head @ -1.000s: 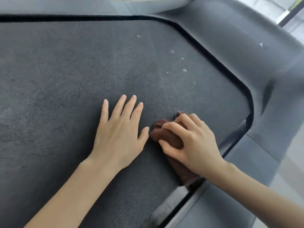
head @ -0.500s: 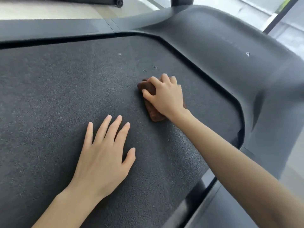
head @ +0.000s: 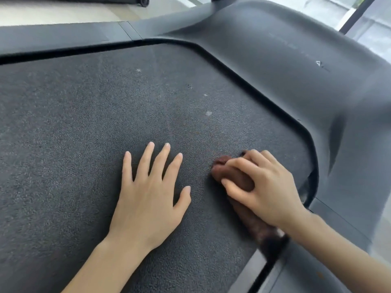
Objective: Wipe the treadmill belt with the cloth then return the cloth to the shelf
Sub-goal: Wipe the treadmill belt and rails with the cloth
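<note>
Two bare hands lie on the dark, grainy treadmill belt [head: 84, 127]. The left hand [head: 148, 193] is flat on the belt, palm down, with its fingers straight and spread apart, holding nothing. Just to its right, the right hand [head: 266, 187] grips a brown cloth [head: 234, 176]: the fingers curl over the top of the bunched cloth and the thumb presses in from the near side. The cloth rests on the belt near its right edge. One rounded end pokes out past the fingertips towards the left hand, and the other trails back under the wrist to the gap at the belt's side, where it is blurred. The two hands are near each other but apart. A few pale specks [head: 208, 113] dot the belt further up, well apart from the cloth. A grey moulded cover [head: 296, 66] curves round the belt's far right corner, and a grey side rail [head: 53, 37] runs along the far edge, with a strip of pale floor [head: 63, 11] beyond it
</note>
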The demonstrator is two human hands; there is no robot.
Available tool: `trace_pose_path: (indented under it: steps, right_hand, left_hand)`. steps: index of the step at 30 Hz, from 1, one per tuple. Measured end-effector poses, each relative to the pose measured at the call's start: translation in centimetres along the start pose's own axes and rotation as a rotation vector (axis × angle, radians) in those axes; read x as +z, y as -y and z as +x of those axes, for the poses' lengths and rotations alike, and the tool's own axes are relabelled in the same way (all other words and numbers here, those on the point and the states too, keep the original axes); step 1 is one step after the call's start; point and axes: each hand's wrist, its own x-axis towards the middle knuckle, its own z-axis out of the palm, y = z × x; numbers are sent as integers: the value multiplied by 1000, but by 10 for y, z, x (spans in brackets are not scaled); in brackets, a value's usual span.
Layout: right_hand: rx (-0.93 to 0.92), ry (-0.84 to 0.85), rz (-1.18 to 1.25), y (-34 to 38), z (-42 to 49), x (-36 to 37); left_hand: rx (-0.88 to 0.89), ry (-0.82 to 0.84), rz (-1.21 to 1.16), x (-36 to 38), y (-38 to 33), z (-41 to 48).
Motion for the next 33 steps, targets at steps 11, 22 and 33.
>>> trace_pose_path:
  steps: [11,22,33]
  right_hand:
    - [155,-25,-98,-38,166,52]
    - [-4,-23,-89,-10,52,22]
    - [176,-42,-147,-92,3,-16]
  left_hand:
    - [-17,-6,-29,0,1,4]
    - [-28,18,8,-5,-2,1]
    - [-29,71,42,-5,-2,-5]
